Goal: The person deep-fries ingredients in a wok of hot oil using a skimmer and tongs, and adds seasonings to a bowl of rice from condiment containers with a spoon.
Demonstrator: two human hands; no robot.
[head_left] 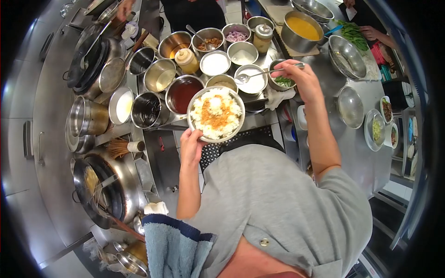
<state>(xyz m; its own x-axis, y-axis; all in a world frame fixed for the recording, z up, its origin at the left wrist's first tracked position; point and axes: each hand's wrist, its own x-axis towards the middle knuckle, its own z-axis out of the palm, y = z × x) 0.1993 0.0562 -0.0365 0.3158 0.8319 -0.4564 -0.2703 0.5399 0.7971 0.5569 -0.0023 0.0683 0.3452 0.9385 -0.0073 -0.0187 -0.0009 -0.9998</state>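
My left hand (191, 144) grips the rim of a metal bowl (191, 121) from below. White rice (228, 104) fills it, with an orange-brown seasoning (214, 118) scattered over the middle. In my right hand (296, 76) is a long-handled spoon (264, 73), held between thumb and fingers. Its tip hangs over a metal tub of white powder (256, 83). Right under that hand stands a tub of chopped green herbs (283, 81). Close to the rice bowl are a pot of dark red sauce (183, 95) and another tub of white powder (215, 63).
Two squeeze bottles, one yellowish (187, 60), stand among several ingredient tubs. On the left are woks (99, 185) and a bamboo brush (123, 148). A pot of yellow liquid (303, 28) and colanders (347, 55) occupy the right counter. Another person's hand (371, 33) is near leafy greens (352, 34).
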